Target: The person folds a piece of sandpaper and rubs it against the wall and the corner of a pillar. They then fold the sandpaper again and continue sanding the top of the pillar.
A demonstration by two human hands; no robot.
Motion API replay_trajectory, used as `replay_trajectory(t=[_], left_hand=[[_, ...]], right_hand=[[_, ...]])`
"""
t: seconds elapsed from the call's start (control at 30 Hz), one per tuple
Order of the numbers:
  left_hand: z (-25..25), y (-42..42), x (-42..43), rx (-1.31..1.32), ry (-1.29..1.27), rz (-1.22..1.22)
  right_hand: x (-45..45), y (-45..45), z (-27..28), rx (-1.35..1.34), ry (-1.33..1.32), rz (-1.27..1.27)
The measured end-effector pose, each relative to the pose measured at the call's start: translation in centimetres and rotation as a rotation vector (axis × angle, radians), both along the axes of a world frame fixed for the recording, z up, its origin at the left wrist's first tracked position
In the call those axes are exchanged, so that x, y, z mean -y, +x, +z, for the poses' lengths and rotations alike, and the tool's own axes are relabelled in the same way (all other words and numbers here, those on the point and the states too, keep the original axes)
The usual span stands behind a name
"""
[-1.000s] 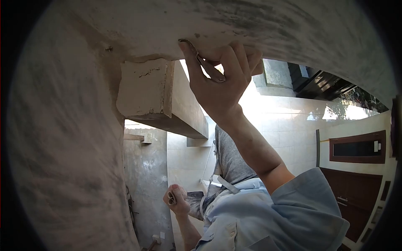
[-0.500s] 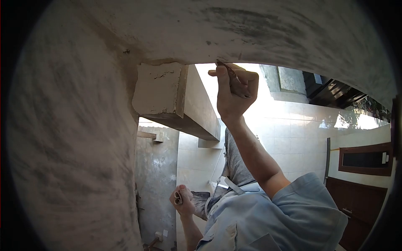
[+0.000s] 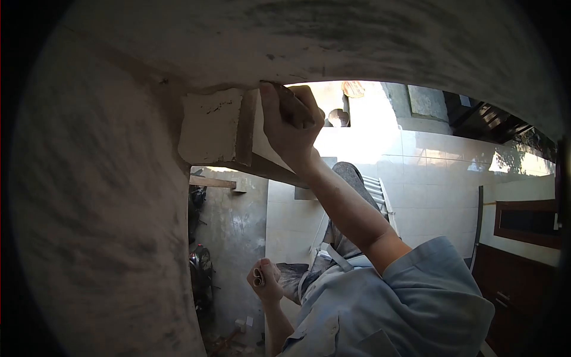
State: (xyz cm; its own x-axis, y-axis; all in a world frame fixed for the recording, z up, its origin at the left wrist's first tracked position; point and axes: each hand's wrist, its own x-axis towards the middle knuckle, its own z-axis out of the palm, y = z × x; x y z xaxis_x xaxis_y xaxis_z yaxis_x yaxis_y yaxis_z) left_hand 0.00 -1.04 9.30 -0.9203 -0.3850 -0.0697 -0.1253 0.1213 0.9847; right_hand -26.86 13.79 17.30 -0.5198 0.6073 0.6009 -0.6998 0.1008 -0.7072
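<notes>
My right hand (image 3: 291,128) is raised with its fingers closed on a folded dark brown sheet of sandpaper (image 3: 294,108). Its top edge meets the lower edge of the pale, smudged plaster surface (image 3: 357,41), beside the end of a beam (image 3: 214,128). Lower down, my left hand (image 3: 267,285) is closed around a rolled-up sheet (image 3: 257,276), whose curled end shows above the fingers; what it is made of cannot be told.
A plaster wall (image 3: 101,196) fills the left side. Below are a white ladder (image 3: 380,193), a tiled floor (image 3: 425,202), a bucket (image 3: 339,117) and dark bundled items (image 3: 201,271) by the wall. Brown wooden doors (image 3: 517,297) stand at right.
My right hand has moved left along the plaster edge with the sandpaper, close to the beam end. My left hand stays nearly in place. The view has shifted slightly, showing the ladder and bucket.
</notes>
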Motion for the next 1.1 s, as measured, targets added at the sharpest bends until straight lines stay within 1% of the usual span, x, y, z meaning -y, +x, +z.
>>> replay_trajectory(t=[0.07, 0.13, 0.17, 0.23, 0.27, 0.4, 0.43, 0.53, 0.57, 0.63, 0.67, 0.7, 0.8, 0.83, 0.93, 0.97, 1.03, 1.07, 1.1], left_hand=[[0.0, 0.4, 0.1, -0.003, -0.004, 0.004], [0.2, 0.3, 0.0, -0.030, 0.002, 0.011], [0.1, 0.3, 0.2, -0.027, 0.033, 0.020], [-0.2, 0.6, 0.5, -0.014, 0.100, 0.039], [-0.1, 0.9, 0.5, -0.005, 0.089, 0.026], [0.1, 0.3, 0.0, -0.030, 0.033, -0.001], [0.2, 0.1, 0.0, -0.041, 0.011, 0.009], [0.4, 0.2, 0.0, -0.022, 0.089, 0.002], [0.2, 0.4, 0.0, -0.006, 0.053, -0.003], [-0.3, 0.6, 0.2, 0.015, -0.018, -0.016], [-0.3, 0.6, 0.4, 0.012, -0.012, -0.005], [-0.4, 0.5, 0.4, 0.004, -0.004, 0.012], [0.0, 0.7, 0.0, 0.008, 0.066, 0.031], [0.1, 0.5, -0.1, 0.006, 0.100, 0.023], [-0.3, 0.5, 0.1, 0.002, -0.003, 0.028], [-0.5, 0.1, 0.1, -0.012, 0.031, 0.036], [-0.3, 0.6, 0.3, -0.002, 0.092, 0.047], [-0.3, 0.5, 0.2, 0.000, 0.077, 0.035], [-0.1, 0.5, 0.2, 0.001, 0.063, 0.022]], right_hand=[[-0.6, -0.2, 1.1, -0.062, 0.025, 0.083], [-1.1, 0.1, 0.5, -0.011, -0.033, -0.040], [-1.0, -0.4, 0.0, -0.042, -0.137, -0.070], [-0.2, -0.8, 0.1, -0.051, -0.024, -0.019], [-0.1, -0.6, 0.0, -0.048, 0.032, 0.001], [-1.0, -0.3, 0.2, -0.039, -0.041, -0.042], [-1.1, -0.2, 0.2, -0.026, -0.069, -0.166], [0.0, -0.3, 0.3, -0.044, 0.028, -0.018], [-0.3, -0.6, 0.3, -0.041, 0.043, 0.052], [-0.8, -0.4, 0.2, -0.007, -0.051, 0.021], [-0.9, -0.2, 0.1, 0.008, -0.100, 0.008], [-0.9, 0.0, 0.2, 0.000, -0.052, -0.116], [0.2, -0.3, 0.1, -0.002, 0.074, 0.052], [-0.1, -0.2, -0.2, 0.003, 0.024, 0.037], [-1.2, -0.4, -0.9, -0.006, -0.119, 0.002], [-1.0, -0.3, -0.9, 0.000, -0.066, -0.096], [-0.7, -0.3, -0.9, -0.009, 0.064, -0.081], [-0.8, -0.5, -0.5, -0.026, 0.132, -0.079], [-1.7, 0.0, 0.1, -0.008, 0.094, 0.055]])
